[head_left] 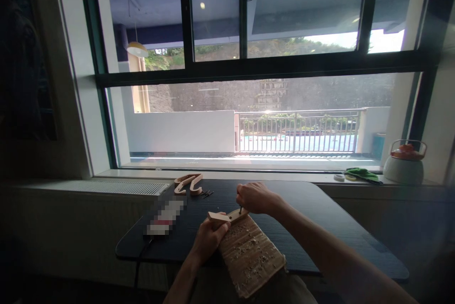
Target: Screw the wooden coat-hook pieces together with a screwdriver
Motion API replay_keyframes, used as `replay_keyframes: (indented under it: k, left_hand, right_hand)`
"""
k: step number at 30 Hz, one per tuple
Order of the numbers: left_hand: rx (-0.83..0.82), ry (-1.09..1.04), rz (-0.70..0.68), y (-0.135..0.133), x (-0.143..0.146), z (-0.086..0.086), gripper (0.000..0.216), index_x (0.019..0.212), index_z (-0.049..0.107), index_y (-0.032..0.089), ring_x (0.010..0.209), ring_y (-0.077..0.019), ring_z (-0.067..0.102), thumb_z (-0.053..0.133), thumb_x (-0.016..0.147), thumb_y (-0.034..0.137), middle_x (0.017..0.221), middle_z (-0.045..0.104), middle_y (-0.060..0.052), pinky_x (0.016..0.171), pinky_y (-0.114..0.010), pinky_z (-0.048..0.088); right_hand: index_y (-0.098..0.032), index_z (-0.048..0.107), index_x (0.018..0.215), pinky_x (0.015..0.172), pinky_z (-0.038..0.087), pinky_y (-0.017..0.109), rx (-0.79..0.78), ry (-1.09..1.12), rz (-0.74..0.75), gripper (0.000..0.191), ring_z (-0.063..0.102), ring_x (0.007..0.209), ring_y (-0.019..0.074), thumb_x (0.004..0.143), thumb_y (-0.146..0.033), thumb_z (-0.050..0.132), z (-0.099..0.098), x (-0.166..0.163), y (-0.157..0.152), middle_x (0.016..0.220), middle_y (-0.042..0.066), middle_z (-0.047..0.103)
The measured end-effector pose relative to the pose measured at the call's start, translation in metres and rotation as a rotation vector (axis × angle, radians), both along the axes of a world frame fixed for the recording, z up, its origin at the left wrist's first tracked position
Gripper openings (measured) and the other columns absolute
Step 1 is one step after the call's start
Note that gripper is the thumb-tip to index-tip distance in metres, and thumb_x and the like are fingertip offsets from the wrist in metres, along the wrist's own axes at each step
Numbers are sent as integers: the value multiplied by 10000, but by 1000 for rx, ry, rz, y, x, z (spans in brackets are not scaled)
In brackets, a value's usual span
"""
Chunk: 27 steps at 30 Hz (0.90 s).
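My left hand (209,237) is closed around a small light wooden piece (223,217) that rests on the far end of a cardboard sheet (249,256) strewn with wood shavings. My right hand (254,198) is closed just above the piece, pinching a thin dark tool (240,210) whose tip meets the wood. The cardboard lies tilted over the near edge of a dark table (320,209).
Two curved wooden pieces (188,183) and a few dark screws (206,193) lie at the table's far left. A blurred flat object (166,216) with a cable sits to the left. On the windowsill stand a white and orange kettle (405,161), green tools (359,174) and tape rolls (339,177).
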<state>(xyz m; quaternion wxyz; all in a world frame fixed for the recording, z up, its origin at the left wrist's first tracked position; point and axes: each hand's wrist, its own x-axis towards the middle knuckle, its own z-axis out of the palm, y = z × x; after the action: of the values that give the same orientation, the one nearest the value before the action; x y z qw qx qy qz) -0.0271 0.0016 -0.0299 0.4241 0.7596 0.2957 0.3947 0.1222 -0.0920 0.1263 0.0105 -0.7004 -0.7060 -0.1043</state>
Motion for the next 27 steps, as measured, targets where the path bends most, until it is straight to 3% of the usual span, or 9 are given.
replay_keyframes:
  k: [8, 16, 19, 27]
  left_hand:
    - [-29, -20, 1, 1, 0, -1, 374, 968, 660, 148, 946, -239, 601, 610, 694, 397, 999, 671, -85, 858, -323, 445]
    - [-36, -16, 8, 0, -1, 1, 379, 961, 659, 149, 958, -244, 592, 621, 681, 402, 999, 668, -85, 862, -322, 437]
    - [-49, -29, 0, -1, 0, 1, 374, 960, 657, 151, 968, -243, 589, 626, 677, 395, 1014, 664, -84, 869, -321, 435]
    - [-57, -27, 24, -2, 0, 3, 390, 962, 655, 139, 937, -247, 602, 629, 662, 388, 969, 677, -87, 846, -327, 446]
  right_hand:
    - [-142, 620, 932, 617, 419, 284, -40, 25, -5, 352, 621, 782, 224, 855, -359, 354, 7, 9, 15, 887, 134, 670]
    - [-122, 618, 939, 577, 395, 265, -11, 45, -81, 379, 612, 730, 206, 872, -355, 327, 2, 19, 20, 875, 146, 664]
    - [-139, 612, 927, 564, 378, 253, -1, 43, -57, 365, 601, 676, 179, 874, -352, 320, 0, 22, 18, 845, 119, 666]
    - [-191, 611, 928, 607, 370, 242, 11, 34, 44, 294, 596, 756, 175, 825, -399, 430, 1, 17, 24, 873, 72, 669]
